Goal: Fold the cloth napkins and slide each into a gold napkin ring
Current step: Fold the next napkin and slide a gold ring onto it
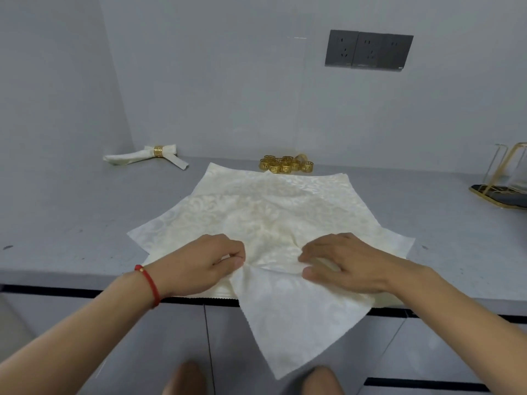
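**Both hands gathering the top napkin at the desk's front edge**

A person stands at a grey desk [85, 212] with a loose pile of cream patterned napkins [256, 206] spread out before them, several sheets fanned at different angles so their corners stick out on all sides. The top napkin [291, 315] hangs over the front edge, one corner drooping down in front of the cabinet doors [159, 346].

The left hand [199, 263], with a red cord bracelet [149, 282] at its wrist, has thumb and forefinger pinched together on a bunched fold of that top napkin. The right hand [345, 260] lies just beside it, fingers bent, thumb and fingertips nipping the cloth where it creases; the two hands are close, with a small puckered ridge of fabric between them.

At the back of the desk, just beyond the far edge of the pile, sits a cluster of gold napkin rings [286, 164]. Well off to the left, against the wall, lies a finished napkin [137, 157], rolled narrow and threaded through a gold ring [158, 151].

On the far right stands a gold wire rack [502, 183] on a dark tray. A bank of dark wall sockets [369, 49] is mounted above.
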